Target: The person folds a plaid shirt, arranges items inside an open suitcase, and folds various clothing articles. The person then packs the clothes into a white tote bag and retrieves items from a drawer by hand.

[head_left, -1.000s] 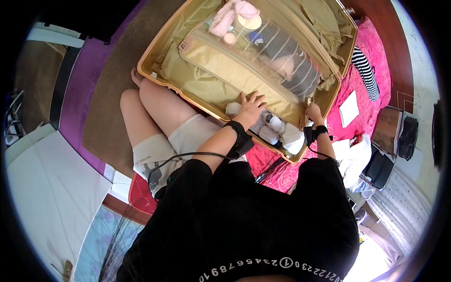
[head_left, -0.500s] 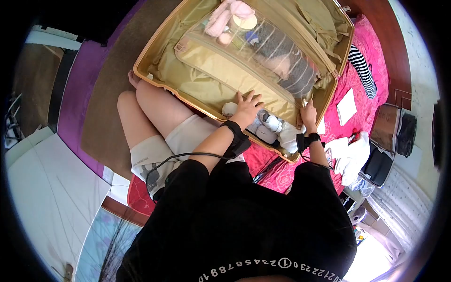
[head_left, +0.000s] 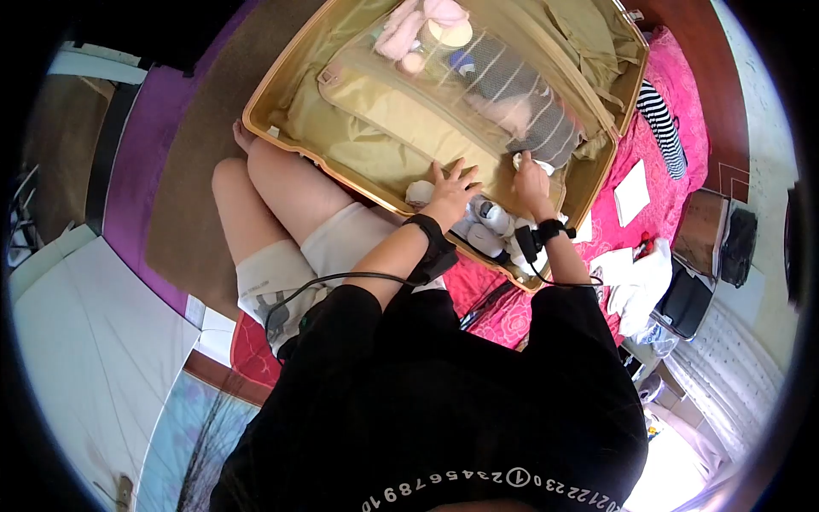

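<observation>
An open gold suitcase [head_left: 294, 85] lies in front of me, with a beige divider panel [head_left: 397, 107] and a mesh pocket [head_left: 495, 77] inside. My left hand [head_left: 450, 196] rests with fingers spread on the panel's near edge, beside several rolled white and grey cloth items [head_left: 488, 239]. At the right end of the panel, my right hand [head_left: 531, 183] is closed on a small white item [head_left: 519, 160], close to the pocket's lower corner. Fingers hide most of that item, and its kind is unclear. Through the mesh, a pink cloth [head_left: 401, 34] and a dark striped cloth [head_left: 546, 128] show.
The suitcase stands on a pink patterned bedspread [head_left: 618, 171]. To its right lie a black-and-white striped cloth [head_left: 661, 128], a white sheet [head_left: 631, 194] and a heap of white cloth [head_left: 644, 286]. A black cable [head_left: 341, 277] runs from my left wrist.
My right hand has moved left and away from me, from the suitcase's right side towards the mesh pocket, with the white item in it. My left hand has hardly moved.
</observation>
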`<state>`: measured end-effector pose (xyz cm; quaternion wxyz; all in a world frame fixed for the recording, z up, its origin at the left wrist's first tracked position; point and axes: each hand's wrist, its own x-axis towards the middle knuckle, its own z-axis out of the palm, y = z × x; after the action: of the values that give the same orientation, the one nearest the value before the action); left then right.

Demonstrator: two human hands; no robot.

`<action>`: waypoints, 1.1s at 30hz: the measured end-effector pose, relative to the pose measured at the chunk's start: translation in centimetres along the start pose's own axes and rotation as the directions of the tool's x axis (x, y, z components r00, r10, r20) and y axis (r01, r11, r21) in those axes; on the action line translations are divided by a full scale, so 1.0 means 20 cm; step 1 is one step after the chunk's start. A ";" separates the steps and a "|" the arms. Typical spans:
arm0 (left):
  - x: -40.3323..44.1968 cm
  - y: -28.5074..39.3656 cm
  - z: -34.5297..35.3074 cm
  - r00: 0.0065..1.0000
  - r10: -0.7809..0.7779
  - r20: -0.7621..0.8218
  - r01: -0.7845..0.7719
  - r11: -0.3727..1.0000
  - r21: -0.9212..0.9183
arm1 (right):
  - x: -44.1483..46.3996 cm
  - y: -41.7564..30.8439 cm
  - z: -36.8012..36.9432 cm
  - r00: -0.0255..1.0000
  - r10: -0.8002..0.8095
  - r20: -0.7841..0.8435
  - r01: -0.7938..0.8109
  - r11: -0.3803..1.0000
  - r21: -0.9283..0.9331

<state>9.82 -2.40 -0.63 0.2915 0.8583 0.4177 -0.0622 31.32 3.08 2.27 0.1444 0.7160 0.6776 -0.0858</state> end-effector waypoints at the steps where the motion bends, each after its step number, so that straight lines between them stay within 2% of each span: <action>1: 0.00 0.00 0.01 1.000 -0.007 -0.001 0.007 1.000 0.011 | 0.04 -0.02 0.03 1.000 0.010 -0.018 -0.010 1.000 0.005; 3: 0.01 -0.01 0.01 1.000 -0.018 0.004 0.018 0.999 0.028 | 0.08 -0.05 0.04 0.999 0.048 -0.016 -0.048 0.999 0.015; 6: 0.01 0.00 0.01 0.999 -0.034 0.028 0.034 0.999 0.033 | 0.02 -0.03 0.00 1.000 0.012 0.004 -0.012 0.999 0.032; 11: 0.02 0.01 0.03 1.000 -0.016 0.005 0.016 0.999 0.028 | -0.05 0.15 0.08 0.994 0.073 0.077 -0.072 0.997 -0.009; 17: 0.01 0.01 0.04 0.999 -0.016 -0.032 0.017 0.999 0.035 | 0.03 -0.02 0.13 0.991 0.092 0.095 -0.086 0.995 -0.059; 19: 0.01 0.01 0.05 1.000 -0.015 -0.011 0.015 1.000 0.006 | -0.01 -0.12 0.09 0.993 0.066 0.099 -0.067 0.998 0.005; 20: 0.03 0.00 0.05 1.000 -0.015 -0.010 0.015 1.000 -0.006 | 0.00 -0.18 0.04 0.995 0.050 0.091 -0.053 0.998 0.035; 21: 0.04 0.00 0.08 1.000 -0.020 -0.021 0.022 0.997 0.076 | 0.01 -0.24 -0.01 0.997 0.013 0.075 -0.019 0.997 0.077; 24: 0.01 0.01 0.03 1.000 -0.011 0.018 0.010 0.999 0.047 | 0.05 -0.42 -0.09 0.989 -0.144 0.018 0.138 0.972 0.189; 26: 0.03 0.02 0.00 0.992 -0.024 0.120 0.017 0.998 0.056 | 0.15 -0.56 -0.08 0.978 -0.204 -0.036 0.206 0.942 0.265; 28: 0.03 0.02 -0.02 0.978 -0.045 0.206 0.025 0.995 0.098 | 0.27 -0.71 -0.09 0.936 -0.324 -0.134 0.351 0.864 0.361; 29: 0.00 0.02 -0.03 0.985 -0.036 0.168 -0.002 0.976 0.220 | 0.32 -0.82 -0.11 0.921 -0.354 -0.163 0.390 0.835 0.388; 30: 0.03 0.01 0.09 1.000 -0.026 0.000 0.025 0.982 -0.188 | 0.37 -0.94 -0.15 0.904 -0.382 -0.192 0.427 0.804 0.413; 31: 0.11 -0.01 0.30 0.983 -0.079 -0.166 -0.028 0.828 -0.560 | 0.40 -1.05 -0.21 0.900 -0.391 -0.192 0.434 0.779 0.452; 32: 0.11 -0.02 0.34 0.932 -0.114 -0.345 -0.103 0.828 -0.551 | 0.43 -1.16 -0.26 0.898 -0.398 -0.190 0.438 0.754 0.490; 33: 0.09 -0.01 0.32 0.890 -0.133 -0.436 -0.098 0.878 -0.468 | 0.48 -1.27 -0.27 0.880 -0.413 -0.235 0.475 0.753 0.455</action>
<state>11.63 -4.60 -6.61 0.3873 0.7461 0.4842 0.2427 6.40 14.89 1.96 -0.1113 0.5503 0.7899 -0.2467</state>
